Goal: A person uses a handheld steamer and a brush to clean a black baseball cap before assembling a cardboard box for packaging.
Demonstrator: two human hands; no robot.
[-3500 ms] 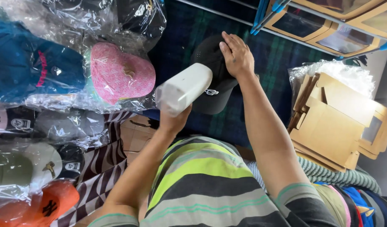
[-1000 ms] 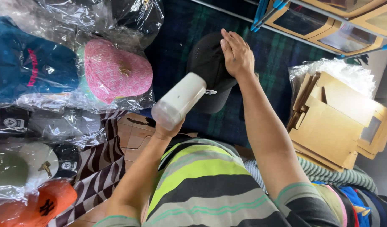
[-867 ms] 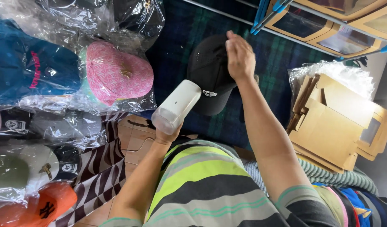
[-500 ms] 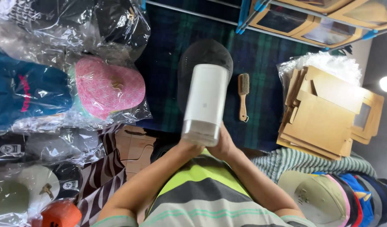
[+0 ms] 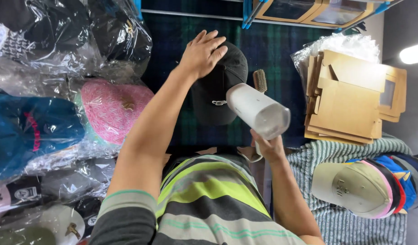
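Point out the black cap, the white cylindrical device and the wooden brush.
black cap point(image 5: 215, 102), head view, on its crown below the left hand.
white cylindrical device point(image 5: 256, 110), head view, mid-body.
wooden brush point(image 5: 260, 80), head view, on its bristled head.

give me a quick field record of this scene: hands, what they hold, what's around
left hand: palm flat on the black cap
right hand: holds the white cylindrical device, tilted toward the cap
surface: dark plaid cloth
beside cap: small brush
left side: bagged caps, a pink one
right side: cardboard boxes, stacked caps
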